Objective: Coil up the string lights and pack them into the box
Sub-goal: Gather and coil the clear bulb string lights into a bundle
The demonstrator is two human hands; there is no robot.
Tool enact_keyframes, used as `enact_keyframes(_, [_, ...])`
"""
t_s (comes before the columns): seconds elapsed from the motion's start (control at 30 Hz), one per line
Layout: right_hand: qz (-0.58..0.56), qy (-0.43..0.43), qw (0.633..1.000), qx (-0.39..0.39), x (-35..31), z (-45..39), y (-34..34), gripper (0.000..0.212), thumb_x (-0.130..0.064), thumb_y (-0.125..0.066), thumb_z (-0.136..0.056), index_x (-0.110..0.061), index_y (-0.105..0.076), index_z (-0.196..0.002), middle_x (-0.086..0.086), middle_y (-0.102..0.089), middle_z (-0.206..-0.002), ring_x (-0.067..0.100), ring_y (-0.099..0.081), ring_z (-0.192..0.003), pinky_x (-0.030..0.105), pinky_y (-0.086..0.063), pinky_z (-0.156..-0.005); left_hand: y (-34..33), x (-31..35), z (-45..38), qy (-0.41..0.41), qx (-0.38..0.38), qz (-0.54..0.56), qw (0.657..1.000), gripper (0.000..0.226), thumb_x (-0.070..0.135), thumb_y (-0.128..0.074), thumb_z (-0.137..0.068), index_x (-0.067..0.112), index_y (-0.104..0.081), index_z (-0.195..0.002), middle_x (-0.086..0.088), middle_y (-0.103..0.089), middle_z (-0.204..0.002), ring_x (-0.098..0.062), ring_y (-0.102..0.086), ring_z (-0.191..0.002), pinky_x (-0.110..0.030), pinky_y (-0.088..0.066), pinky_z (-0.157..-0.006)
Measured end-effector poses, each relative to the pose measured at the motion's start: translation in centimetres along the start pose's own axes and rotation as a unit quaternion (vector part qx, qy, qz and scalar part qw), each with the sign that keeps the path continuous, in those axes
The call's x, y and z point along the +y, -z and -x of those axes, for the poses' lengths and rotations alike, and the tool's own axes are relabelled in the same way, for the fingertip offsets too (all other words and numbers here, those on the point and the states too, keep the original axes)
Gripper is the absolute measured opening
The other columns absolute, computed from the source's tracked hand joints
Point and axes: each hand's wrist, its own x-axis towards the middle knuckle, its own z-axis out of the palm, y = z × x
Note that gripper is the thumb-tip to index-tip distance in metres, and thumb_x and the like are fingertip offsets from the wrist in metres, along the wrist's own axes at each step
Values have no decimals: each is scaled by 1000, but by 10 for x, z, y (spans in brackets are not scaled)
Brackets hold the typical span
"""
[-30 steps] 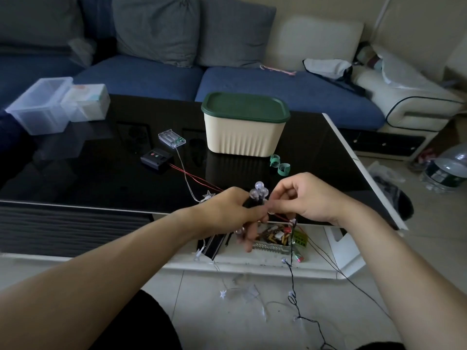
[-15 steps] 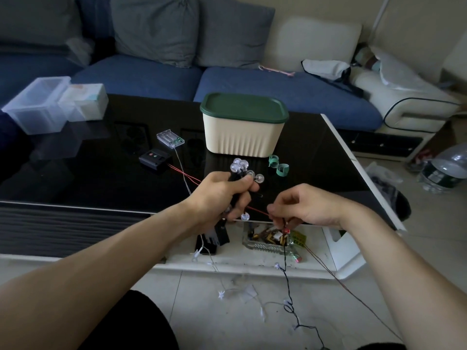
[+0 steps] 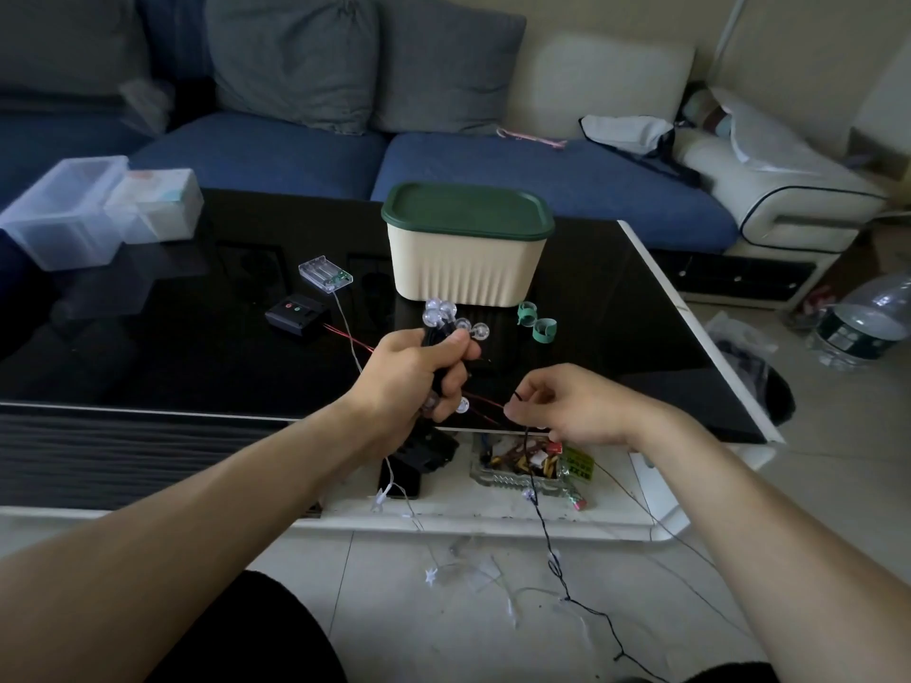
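Gripped in left hand (image 3: 411,374): coiled black-wired string lights with clear round bulbs (image 3: 446,320); right hand (image 3: 567,404) pinches trailing wire.

Left hand (image 3: 419,372) fingers curled in a grip, right hand (image 3: 567,404) fingers pinching

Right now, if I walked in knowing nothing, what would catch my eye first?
Probably the left hand at the middle, gripping a coiled bunch of round clear bulbs on dark wire, while the right hand pinches the loose black wire trailing to the floor. Just behind them on the glossy black table stands a cream ribbed box with a green lid, closed.
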Motion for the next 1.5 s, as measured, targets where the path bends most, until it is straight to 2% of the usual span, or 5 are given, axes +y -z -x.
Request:
enact_keyframes(0.33, [96,-96,981,-140,-3,7,-16,35,-41,-48,-105,-19,-67,-85,-7,-59,-66,10,-55,-65,26,-51,-64,-4,-6,4,44,-24,16,999,23,19,-49,-102,1,-54,-89,-5,-42,-52,-17,-35,-37,-22,-31,-38])
enact_keyframes(0.53, [-193,9,979,-56,-8,2,-15,23,-22,-66,-97,-13,-64,-118,15,-72,-116,28,-69,-109,42,-53,-99,-5,0,5,54,-34,27,998,22,19,-47,-102,3,-53,-89,-9,-47,-54,-20,-41,-36,-20,-33,-38])
enact_keyframes(0.87, [-185,33,981,42,-17,6,-9,33,-41,-61,-98,-9,-70,-96,-4,-58,-55,11,-54,-48,23,-45,-51,-2,-4,8,36,-93,-50,994,36,24,-41,-104,-1,-59,-86,-8,-49,-54,-11,-37,-38,-19,-34,-44])
enact_keyframes(1.23, [-414,68,904,84,-15,9,9,14,-24,-78,-69,-16,-68,-73,-4,-41,-54,7,-34,-49,19,-28,-48,2,-3,9,69,-168,-9,983,23,20,-38,-104,7,-49,-89,1,-43,-55,-10,-37,-42,-20,-30,-45])
enact_keyframes(1.5, [-263,-2,965,18,-12,6,-5,30,-32,-57,-101,-8,-72,-91,-3,-49,-61,10,-43,-53,23,-37,-52,4,4,2,85,-23,79,993,31,25,-39,-105,10,-51,-81,2,-32,-50,-16,-38,-43,-25,-29,-52])
